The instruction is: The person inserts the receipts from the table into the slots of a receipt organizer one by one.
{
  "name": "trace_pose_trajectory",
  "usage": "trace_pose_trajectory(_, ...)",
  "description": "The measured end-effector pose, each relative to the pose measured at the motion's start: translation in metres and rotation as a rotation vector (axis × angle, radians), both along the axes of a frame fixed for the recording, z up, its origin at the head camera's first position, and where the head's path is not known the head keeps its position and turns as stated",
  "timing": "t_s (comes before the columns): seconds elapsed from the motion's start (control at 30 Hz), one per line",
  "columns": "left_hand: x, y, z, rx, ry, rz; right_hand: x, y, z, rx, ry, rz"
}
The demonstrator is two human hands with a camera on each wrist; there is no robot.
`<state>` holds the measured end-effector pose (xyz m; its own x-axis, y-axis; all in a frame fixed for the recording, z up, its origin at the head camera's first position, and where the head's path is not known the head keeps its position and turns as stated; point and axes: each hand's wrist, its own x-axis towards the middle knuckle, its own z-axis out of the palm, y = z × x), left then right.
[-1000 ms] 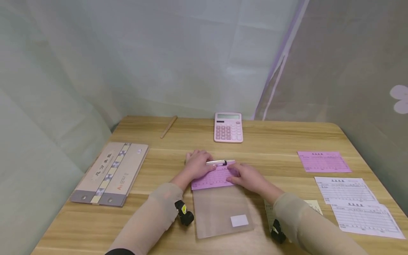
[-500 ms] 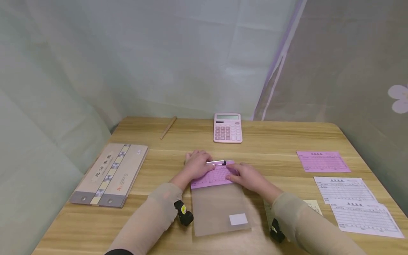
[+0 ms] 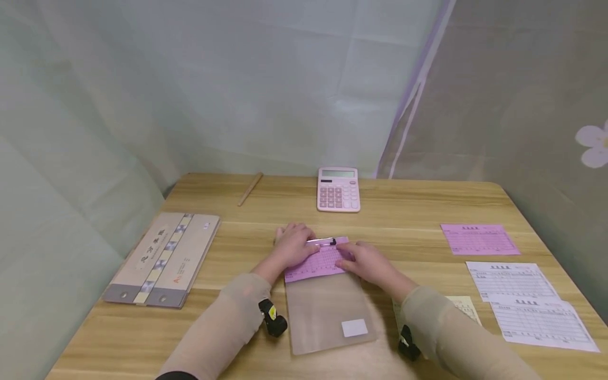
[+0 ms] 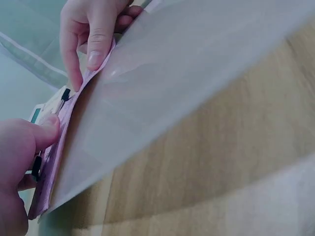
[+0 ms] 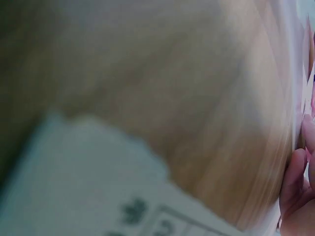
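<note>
A translucent clip folder (image 3: 328, 311) with a white label lies on the table in front of the person. Across its top end is a pink printed form (image 3: 313, 268), beside a silver clip (image 4: 60, 104) with black ends. The left hand (image 3: 293, 245) grips the folder's upper left part, its thumb on the form at the clip; some fingers are hidden behind the edge. At the form's right edge, the right hand (image 3: 364, 261) pinches the paper between thumb and fingers. In the right wrist view, the right hand (image 5: 298, 189) shows only at the right border.
A ledger binder (image 3: 163, 258) lies at the left. Toward the back are a wooden stick (image 3: 250, 189) and a pink calculator (image 3: 339, 190). A second pink form (image 3: 480, 239) and white forms (image 3: 510, 279) lie at the right. Yellow paper (image 3: 465, 309) is partly under the right forearm.
Both hands keep nearly the same places on the pink form and folder. The folder's near end shifts slightly up, then back down. The view drifts a little.
</note>
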<state>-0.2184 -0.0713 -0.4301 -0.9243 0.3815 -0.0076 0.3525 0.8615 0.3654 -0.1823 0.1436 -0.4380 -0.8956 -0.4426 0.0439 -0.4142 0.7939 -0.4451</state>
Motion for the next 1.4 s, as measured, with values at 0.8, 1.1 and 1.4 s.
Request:
trace_pose_trajectory(0.8, 0.0, -0.006, -0.023, 0.038, 0.056, -0.021, -0.001, 0.008, 0.002, 0.03, -0.042, 0.049)
trace_pose_trajectory(1.1, 0.0, -0.012, -0.027, 0.082, 0.068, -0.027, 0.004, 0.027, 0.005, -0.007, -0.102, 0.102)
trace_pose_trajectory(1.4, 0.001, -0.012, -0.027, 0.09, 0.085, -0.017, 0.013, 0.061, 0.008, -0.042, -0.187, 0.025)
